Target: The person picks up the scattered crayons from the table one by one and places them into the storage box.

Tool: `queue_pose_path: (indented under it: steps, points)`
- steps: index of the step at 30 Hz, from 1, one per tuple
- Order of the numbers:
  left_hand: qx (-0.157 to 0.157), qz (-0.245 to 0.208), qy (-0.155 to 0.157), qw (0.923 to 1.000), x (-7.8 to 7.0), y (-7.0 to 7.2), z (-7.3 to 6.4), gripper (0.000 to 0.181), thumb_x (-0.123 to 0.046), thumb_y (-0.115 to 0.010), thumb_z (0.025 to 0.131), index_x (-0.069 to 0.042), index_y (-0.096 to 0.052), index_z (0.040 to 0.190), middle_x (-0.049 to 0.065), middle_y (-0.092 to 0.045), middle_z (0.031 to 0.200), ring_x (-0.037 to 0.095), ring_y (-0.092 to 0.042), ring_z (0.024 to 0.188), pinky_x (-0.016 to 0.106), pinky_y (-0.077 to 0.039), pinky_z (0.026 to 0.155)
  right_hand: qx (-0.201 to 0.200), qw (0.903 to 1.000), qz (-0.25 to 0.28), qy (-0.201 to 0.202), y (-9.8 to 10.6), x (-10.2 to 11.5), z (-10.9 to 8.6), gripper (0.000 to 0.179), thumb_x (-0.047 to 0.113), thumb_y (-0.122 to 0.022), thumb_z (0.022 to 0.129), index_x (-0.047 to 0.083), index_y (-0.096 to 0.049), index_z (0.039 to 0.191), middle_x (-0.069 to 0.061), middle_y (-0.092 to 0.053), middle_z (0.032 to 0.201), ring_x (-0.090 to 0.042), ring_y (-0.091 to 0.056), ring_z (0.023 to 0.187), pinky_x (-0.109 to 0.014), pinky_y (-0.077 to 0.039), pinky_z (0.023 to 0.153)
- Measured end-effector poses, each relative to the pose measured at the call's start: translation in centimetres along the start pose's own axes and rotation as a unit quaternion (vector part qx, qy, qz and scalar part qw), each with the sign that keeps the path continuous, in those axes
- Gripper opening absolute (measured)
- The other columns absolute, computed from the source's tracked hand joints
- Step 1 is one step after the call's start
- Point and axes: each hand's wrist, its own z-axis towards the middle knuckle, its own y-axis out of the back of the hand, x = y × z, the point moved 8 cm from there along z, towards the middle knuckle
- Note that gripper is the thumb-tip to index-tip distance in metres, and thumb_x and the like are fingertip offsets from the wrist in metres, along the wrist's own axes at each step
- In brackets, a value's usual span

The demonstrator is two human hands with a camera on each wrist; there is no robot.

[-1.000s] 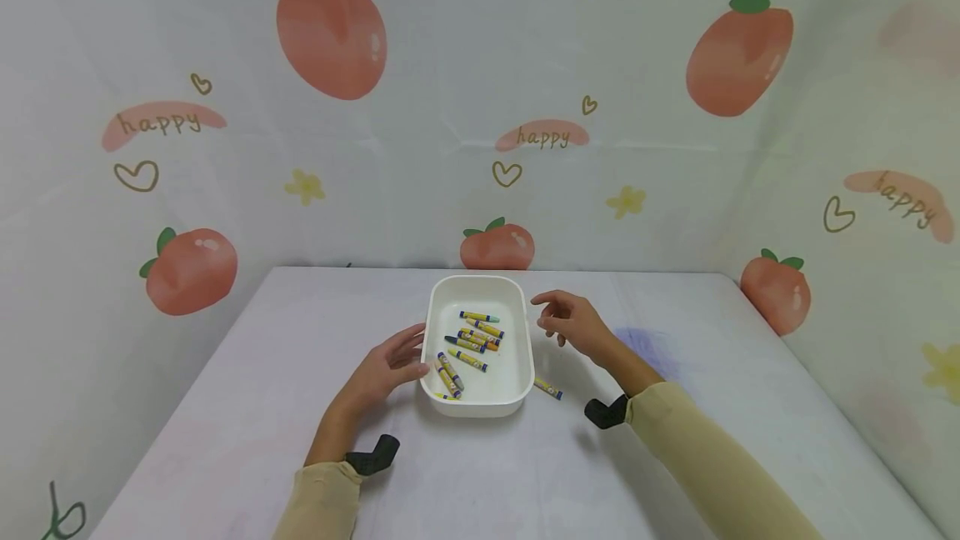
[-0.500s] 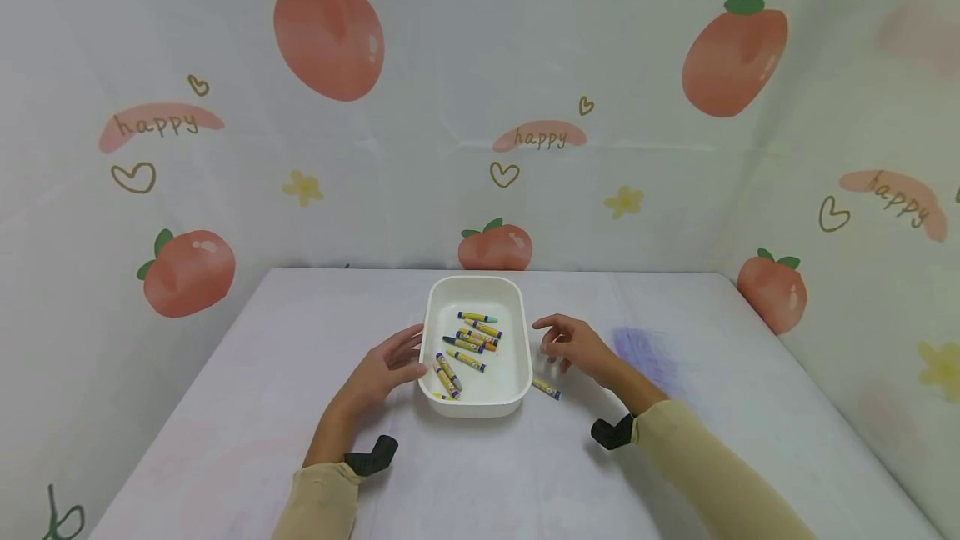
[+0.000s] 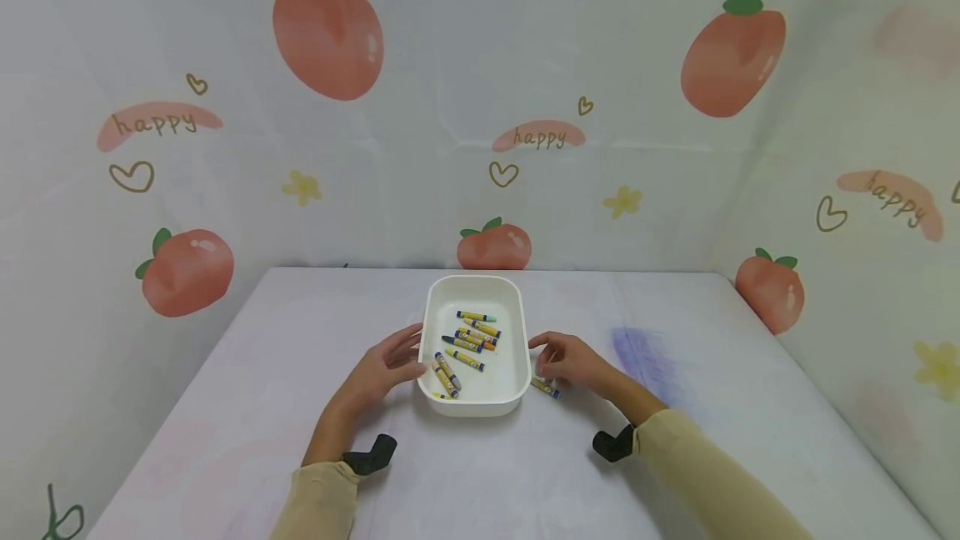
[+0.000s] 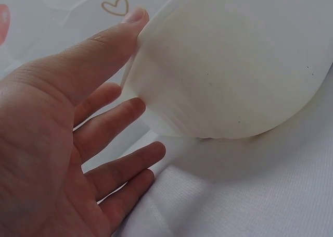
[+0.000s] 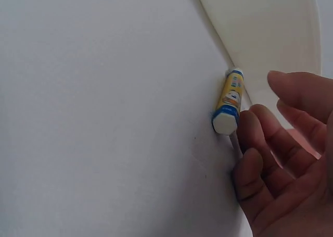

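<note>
A white plastic tray (image 3: pixel 504 386) stands mid-table with several crayons (image 3: pixel 465 359) in yellow-and-blue wrappers lying inside. My left hand (image 3: pixel 384 367) is at its left side, thumb at the rim and fingers spread. In the left wrist view, that thumb (image 4: pixel 136 17) touches the tray's edge while the other fingertips lie along its outer wall. One white-ended crayon (image 5: pixel 229 101) lies on the cloth against the tray's right side. My right hand (image 3: pixel 572 361) is just over this crayon, with loosely bent fingertips beside it and the thumb apart; nothing is held.
White cloth (image 3: pixel 247 407) covers the table, with a purple smudge (image 3: pixel 645 357) to the right. Behind it hangs a white curtain (image 3: pixel 420 107) printed with peaches. A black wrist mount (image 3: pixel 371 455) is strapped on each arm.
My right hand has come down beside the tray's right wall, over the loose crayon. My left hand keeps its place at the tray, and the crayons inside have not moved.
</note>
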Motion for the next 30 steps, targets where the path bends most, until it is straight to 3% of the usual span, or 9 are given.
queue_pose_path:
  steps: [6, 15, 21, 30]
  points:
    - [0.003, -0.001, -0.001, 1.0000, 0.0, 0.0, 0.0, 0.071, -0.023, -0.074, 0.087, -0.017, -0.040, 0.149, 0.010, -0.048, 0.145, 0.035, -0.044, 0.132, 0.055, -0.034, 0.107, 0.005, 0.9970, -0.072, 0.028, -0.8, 0.5, -0.3, 0.044, 0.002, -0.075, 0.078, 0.008, -0.062, 0.120, 0.001, -0.062, 0.079, -0.015, -0.057, 0.068, -0.028, -0.050, 0.059]
    - [0.003, -0.007, 0.003, 1.0000, 0.1, 0.0, -0.1, 0.072, -0.024, -0.075, 0.086, -0.019, -0.040, 0.149, 0.009, -0.048, 0.145, 0.034, -0.045, 0.132, 0.055, -0.034, 0.107, -0.006, 0.9878, -0.154, 0.021, -1.3, 0.9, -0.5, 0.051, 0.002, -0.078, 0.076, 0.011, -0.060, 0.122, 0.004, -0.057, 0.075, -0.015, -0.053, 0.067, -0.030, -0.047, 0.061]
    - [0.001, -0.007, 0.005, 1.0000, 0.1, 0.0, -0.1, 0.072, -0.024, -0.075, 0.086, -0.021, -0.040, 0.148, 0.008, -0.049, 0.145, 0.033, -0.046, 0.132, 0.055, -0.034, 0.107, -0.012, 0.9884, -0.151, -0.008, -0.5, 0.3, -0.8, 0.047, 0.004, -0.076, 0.078, 0.013, -0.061, 0.122, 0.003, -0.059, 0.076, -0.015, -0.055, 0.066, -0.030, -0.049, 0.058]
    - [-0.001, -0.011, 0.008, 0.9999, 0.0, 0.0, -0.1, 0.072, -0.023, -0.075, 0.086, -0.021, -0.041, 0.148, 0.007, -0.049, 0.145, 0.032, -0.046, 0.132, 0.055, -0.035, 0.107, -0.039, 0.9939, -0.097, 0.037, 0.9, 0.1, -1.5, 0.041, -0.001, -0.068, 0.080, 0.008, -0.063, 0.119, 0.001, -0.060, 0.079, -0.015, -0.054, 0.067, -0.028, -0.047, 0.055]
